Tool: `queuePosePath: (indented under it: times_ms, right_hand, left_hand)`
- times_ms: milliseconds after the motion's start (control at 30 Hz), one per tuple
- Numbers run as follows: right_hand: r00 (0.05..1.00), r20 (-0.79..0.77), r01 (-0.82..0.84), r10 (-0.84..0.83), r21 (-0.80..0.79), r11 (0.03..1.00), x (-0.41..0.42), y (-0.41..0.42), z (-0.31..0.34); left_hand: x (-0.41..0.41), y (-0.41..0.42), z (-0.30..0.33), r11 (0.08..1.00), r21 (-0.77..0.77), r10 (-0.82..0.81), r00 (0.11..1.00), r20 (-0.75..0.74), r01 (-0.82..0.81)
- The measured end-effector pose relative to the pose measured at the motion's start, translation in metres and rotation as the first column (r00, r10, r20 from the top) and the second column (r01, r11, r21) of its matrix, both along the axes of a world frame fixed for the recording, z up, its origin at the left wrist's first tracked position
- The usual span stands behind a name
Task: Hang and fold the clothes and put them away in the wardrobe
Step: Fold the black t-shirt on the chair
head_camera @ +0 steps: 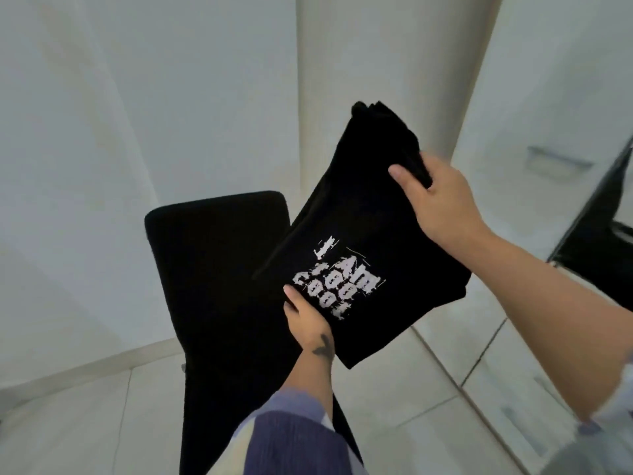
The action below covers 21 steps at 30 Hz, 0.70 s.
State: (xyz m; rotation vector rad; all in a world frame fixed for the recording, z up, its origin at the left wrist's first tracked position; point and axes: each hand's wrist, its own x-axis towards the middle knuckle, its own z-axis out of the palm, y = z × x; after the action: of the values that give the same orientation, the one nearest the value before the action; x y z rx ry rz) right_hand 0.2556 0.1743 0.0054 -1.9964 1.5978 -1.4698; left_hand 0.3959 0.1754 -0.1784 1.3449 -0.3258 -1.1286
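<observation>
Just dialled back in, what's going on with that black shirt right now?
A person is holding a folded black T-shirt with white printed lettering in the air with both hands. The left hand grips its near edge by the print, and the right hand grips the far side. It is above a black upholstered chair. A white wardrobe door with a metal handle is at the right; the shirt is not yet put away.

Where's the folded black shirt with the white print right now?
In the head view, the folded black shirt is held in the air, centre-right, above the black chair. The left hand holds its near edge, the right hand its far end.
</observation>
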Motion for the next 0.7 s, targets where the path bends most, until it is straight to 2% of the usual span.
queuePosePath:
  times_ms: [133,233,467,700]
  right_hand:
    - [0.974,0.089,0.215,-0.208,-0.082,0.973,-0.093,0.036,0.028]
    - [0.915,0.154,0.391,-0.373,-0.104,0.915,-0.166,0.075,0.029]
    - [0.696,0.208,0.71,-0.688,-0.051,0.702,-0.344,0.185,-0.007]
    - [0.438,0.231,0.885,-0.869,0.059,0.462,-0.459,0.315,-0.044]
  left_hand:
    - [-0.069,-0.009,0.055,0.972,-0.234,0.004,0.994,0.113,0.022]
    - [-0.131,-0.005,0.08,0.944,-0.31,-0.043,0.973,0.227,0.114]
    - [-0.308,0.045,0.1,0.847,-0.361,-0.223,0.878,0.424,0.39]
    - [-0.462,0.127,0.087,0.697,-0.326,-0.435,0.738,0.515,0.639]
